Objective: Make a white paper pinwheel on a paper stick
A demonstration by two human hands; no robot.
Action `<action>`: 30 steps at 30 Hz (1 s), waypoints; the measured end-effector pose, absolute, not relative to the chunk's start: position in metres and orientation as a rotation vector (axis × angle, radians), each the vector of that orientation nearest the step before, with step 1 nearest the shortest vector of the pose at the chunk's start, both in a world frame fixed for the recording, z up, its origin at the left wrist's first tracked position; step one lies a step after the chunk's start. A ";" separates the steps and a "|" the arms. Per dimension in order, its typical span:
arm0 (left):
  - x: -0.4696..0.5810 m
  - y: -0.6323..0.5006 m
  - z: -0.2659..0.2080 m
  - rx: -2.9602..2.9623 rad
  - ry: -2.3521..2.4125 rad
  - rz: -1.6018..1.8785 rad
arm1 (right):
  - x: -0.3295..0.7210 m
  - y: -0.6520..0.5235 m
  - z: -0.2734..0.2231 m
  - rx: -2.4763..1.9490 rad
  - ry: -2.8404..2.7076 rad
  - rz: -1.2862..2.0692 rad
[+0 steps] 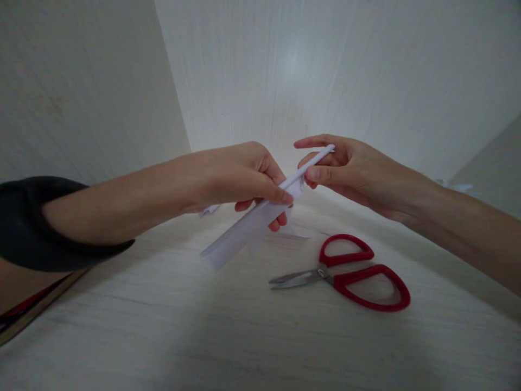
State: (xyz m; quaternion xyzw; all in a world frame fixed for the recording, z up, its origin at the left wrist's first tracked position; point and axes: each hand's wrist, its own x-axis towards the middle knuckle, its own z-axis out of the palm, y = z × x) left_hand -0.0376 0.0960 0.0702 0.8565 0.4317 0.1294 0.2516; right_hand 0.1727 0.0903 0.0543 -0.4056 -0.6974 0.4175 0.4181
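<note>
A strip of white paper [240,236], rolled or folded narrow along its upper edge, slants across the middle of the head view. My left hand [248,179] pinches it near its middle, thumb on top and fingers curled beneath. Close to its upper right end, my right hand [342,163] grips the narrow part between thumb and fingers, with the index finger stretched out above. The paper's lower left end hangs free over the table. Below the hands lies a pair of scissors [321,273] with red handles, blades closed and pointing left.
White paper scraps [291,233] lie on the pale wood-grain table [244,336] under and behind my hands. More scraps [459,187] are at the far right, beyond my right forearm. Pale panels [285,70] rise behind and at the left. A dark sleeve [49,222] covers part of my left arm.
</note>
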 end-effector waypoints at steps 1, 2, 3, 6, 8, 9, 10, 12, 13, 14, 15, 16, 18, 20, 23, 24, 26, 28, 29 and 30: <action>-0.035 0.093 0.071 2.297 1.152 0.314 | 0.171 0.089 0.053 -1.029 -1.704 1.075; -0.033 0.091 0.071 2.258 1.124 0.269 | 0.168 0.088 0.051 -1.039 -1.664 1.090; -0.030 0.089 0.071 2.225 1.095 0.240 | 0.167 0.087 0.049 -1.051 -1.633 1.096; -0.029 0.089 0.066 2.209 1.056 0.274 | 0.164 0.083 0.044 -1.075 -1.592 1.077; -0.031 0.091 0.063 2.223 1.046 0.307 | 0.164 0.082 0.043 -1.073 -1.590 1.045; -0.032 0.092 0.062 2.222 1.036 0.304 | 0.164 0.082 0.044 -1.075 -1.595 1.031; -0.033 0.093 0.061 2.212 1.025 0.291 | 0.164 0.082 0.045 -1.079 -1.605 1.024; -0.034 0.092 0.061 2.181 0.987 0.256 | 0.164 0.082 0.048 -1.093 -1.636 1.033; -0.033 0.091 0.062 2.165 0.971 0.243 | 0.165 0.083 0.050 -1.104 -1.655 1.043; -0.032 0.090 0.063 2.151 0.965 0.235 | 0.165 0.084 0.052 -1.116 -1.675 1.048; -0.031 0.089 0.064 2.143 0.974 0.234 | 0.166 0.084 0.054 -1.125 -1.698 1.049; -0.030 0.088 0.065 2.143 0.999 0.235 | 0.168 0.085 0.055 -1.137 -1.718 1.040; -0.028 0.087 0.067 2.156 1.074 0.243 | 0.171 0.086 0.058 -1.167 -1.753 1.011; -0.026 0.087 0.067 2.187 1.157 0.242 | 0.173 0.087 0.060 -1.198 -1.780 0.983; -0.025 0.089 0.066 2.293 1.298 0.269 | 0.174 0.086 0.061 -1.227 -1.805 0.963; -0.025 0.089 0.065 2.345 1.347 0.292 | 0.174 0.086 0.061 -1.230 -1.808 0.967; -0.024 0.089 0.064 2.476 1.416 0.333 | 0.173 0.084 0.061 -1.245 -1.796 0.983; -0.024 0.089 0.064 2.623 1.455 0.352 | 0.172 0.082 0.061 -1.268 -1.770 0.993; -0.024 0.088 0.064 2.692 1.466 0.354 | 0.171 0.082 0.061 -1.277 -1.755 0.996; -0.023 0.087 0.064 2.752 1.469 0.356 | 0.170 0.081 0.061 -1.281 -1.739 1.004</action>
